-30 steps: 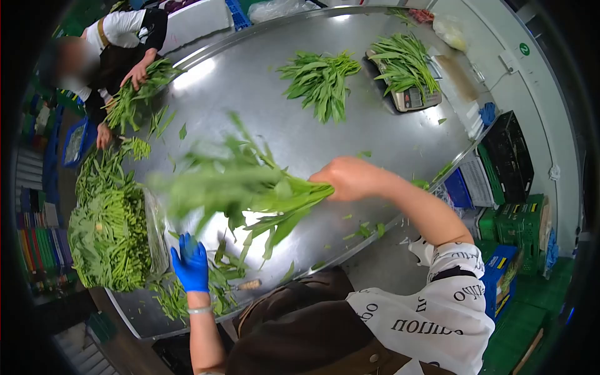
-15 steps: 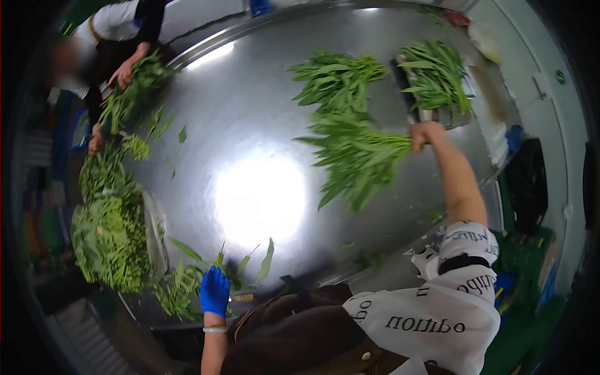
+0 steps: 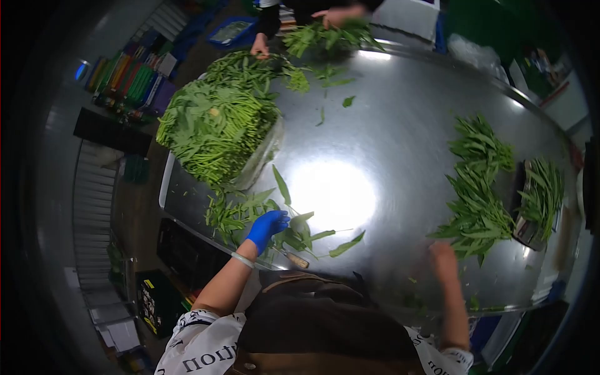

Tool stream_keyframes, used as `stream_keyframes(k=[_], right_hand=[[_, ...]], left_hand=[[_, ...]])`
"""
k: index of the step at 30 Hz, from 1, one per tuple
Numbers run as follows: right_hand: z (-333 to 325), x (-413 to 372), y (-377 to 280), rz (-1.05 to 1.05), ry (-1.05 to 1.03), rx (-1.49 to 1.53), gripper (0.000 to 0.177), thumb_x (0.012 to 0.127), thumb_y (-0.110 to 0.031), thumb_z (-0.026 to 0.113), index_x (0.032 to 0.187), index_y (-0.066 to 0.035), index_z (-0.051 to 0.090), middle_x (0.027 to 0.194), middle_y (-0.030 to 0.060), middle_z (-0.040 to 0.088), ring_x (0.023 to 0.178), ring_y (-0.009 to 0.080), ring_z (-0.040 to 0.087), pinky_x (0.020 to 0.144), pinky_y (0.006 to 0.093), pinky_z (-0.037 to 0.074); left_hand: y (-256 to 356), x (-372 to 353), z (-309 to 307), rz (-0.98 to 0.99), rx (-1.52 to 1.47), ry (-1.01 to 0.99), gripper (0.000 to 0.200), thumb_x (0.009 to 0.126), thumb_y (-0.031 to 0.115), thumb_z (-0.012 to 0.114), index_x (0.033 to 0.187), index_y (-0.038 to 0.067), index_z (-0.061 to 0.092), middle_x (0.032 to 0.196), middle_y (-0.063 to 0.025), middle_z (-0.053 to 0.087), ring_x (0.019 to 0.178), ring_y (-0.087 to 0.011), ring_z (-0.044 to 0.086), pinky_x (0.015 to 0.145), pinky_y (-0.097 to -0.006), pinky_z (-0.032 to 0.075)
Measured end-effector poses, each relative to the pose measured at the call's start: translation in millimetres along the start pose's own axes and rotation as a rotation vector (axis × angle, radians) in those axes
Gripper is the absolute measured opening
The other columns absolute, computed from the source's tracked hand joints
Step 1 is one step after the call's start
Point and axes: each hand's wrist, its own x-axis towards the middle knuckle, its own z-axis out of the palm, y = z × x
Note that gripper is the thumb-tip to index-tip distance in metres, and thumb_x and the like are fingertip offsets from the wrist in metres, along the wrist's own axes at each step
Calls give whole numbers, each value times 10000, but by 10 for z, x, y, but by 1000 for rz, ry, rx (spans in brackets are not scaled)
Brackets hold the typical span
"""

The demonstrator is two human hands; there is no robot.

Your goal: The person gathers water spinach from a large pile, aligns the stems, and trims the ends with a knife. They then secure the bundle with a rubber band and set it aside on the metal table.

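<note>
My left hand (image 3: 267, 229), in a blue glove, is over loose water spinach leaves (image 3: 300, 231) near the table's front edge. Its fingers are bent together; whether a stem is between them is hidden. Blurred by motion, my right hand (image 3: 442, 257) is just in front of a bunch of water spinach (image 3: 478, 215), and its fingers cannot be made out. Behind that bunch lies another bunch (image 3: 480, 145). A further bunch (image 3: 542, 194) rests on a dark, flat tray-like stand (image 3: 528, 232) at the right. To the left rises a large heap of water spinach (image 3: 215, 122) on clear plastic (image 3: 265, 153).
Across the metal table (image 3: 400, 144), a co-worker's hands (image 3: 260, 47) handle more greens (image 3: 322, 39). A small brown wooden-looking piece (image 3: 297, 260) lies by the front edge. Stray leaves (image 3: 348, 100) dot the surface. Dark crates (image 3: 159, 300) stand on the floor at left.
My view has turned to the left. My right hand was gripping the stem ends of a bunch; that bunch now lies beside another, and the hand has moved nearer the front edge.
</note>
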Motion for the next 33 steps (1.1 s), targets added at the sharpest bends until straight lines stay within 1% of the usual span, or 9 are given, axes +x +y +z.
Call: stream_keyframes(k=[6, 9, 12, 16, 23, 24, 27, 28, 33], right_hand=[[108, 91, -1564, -108, -96, 143, 300, 734, -148, 679, 1018, -76, 615, 1047, 112, 621, 984, 307, 573, 868, 412, 467], [121, 254, -1979, -130, -177, 99, 279, 743, -157, 667, 1006, -79, 620, 1024, 101, 627, 953, 302, 585, 839, 416, 479], [120, 565, -2378, -174, -222, 16, 253, 755, -163, 643, 992, -77, 625, 963, 94, 630, 908, 297, 596, 796, 421, 491], [132, 1112, -3052, -277, -168, -22, 190, 770, -158, 587, 937, -79, 631, 885, 84, 628, 865, 278, 608, 768, 415, 493], [174, 2208, -4479, -448, -182, 6, 127, 792, -138, 543, 880, -78, 612, 829, 84, 607, 843, 268, 607, 721, 388, 488], [184, 2352, -4635, -452, -142, 30, 120, 790, -132, 549, 881, -78, 605, 831, 82, 603, 839, 268, 604, 721, 388, 488], [199, 2734, -5014, -448, 17, 135, 107, 783, -111, 568, 883, -78, 583, 830, 71, 589, 822, 266, 596, 720, 391, 489], [156, 2843, -5128, -434, 92, 191, 107, 779, -102, 575, 883, -76, 575, 825, 65, 583, 812, 264, 593, 720, 394, 489], [-156, 3177, -5541, -246, 324, 354, 516, 750, -129, 707, 1226, -82, 513, 1179, 124, 547, 1127, 303, 516, 924, 407, 449]], left_hand=[[266, 2, -1342, 505, 116, 291, 253, 929, 202, 568, 1078, 12, 642, 1036, -82, 667, 879, -176, 632, 807, -304, 505], [795, -133, -1724, 878, 705, 623, 335, 843, 130, 649, 1166, 48, 607, 1118, -110, 636, 979, -237, 625, 855, -358, 494], [1473, -316, -1836, 1159, 1354, 585, 689, 731, 121, 745, 1355, 98, 453, 1338, -141, 492, 1172, -321, 516, 974, -425, 420], [1961, -53, -2142, 1029, 1499, 408, 1003, 628, 230, 823, 1461, 155, 268, 1491, -143, 288, 1327, -377, 328, 1086, -484, 283], [2624, 543, -2299, 1097, 1646, -104, 1092, 583, 313, 847, 1473, 140, 239, 1485, -178, 294, 1345, -372, 311, 1112, -468, 254], [2584, 718, -2347, 1160, 1636, -148, 1109, 569, 321, 853, 1473, 135, 240, 1364, -199, 440, 1246, -375, 425, 1060, -468, 312], [2699, 738, -2323, 1015, 1645, -282, 1115, 574, 337, 848, 1478, 135, 227, 1147, -184, 566, 1066, -358, 527, 959, -455, 376], [2649, 750, -2370, 1182, 1614, -212, 958, 606, 306, 818, 1422, 125, 350, 966, -135, 591, 911, -324, 548, 859, -426, 399], [2579, 672, -2606, 1307, 1529, -251, 588, 622, 217, 749, 1175, 118, 578, 910, -92, 575, 862, -292, 529, 821, -397, 399]])
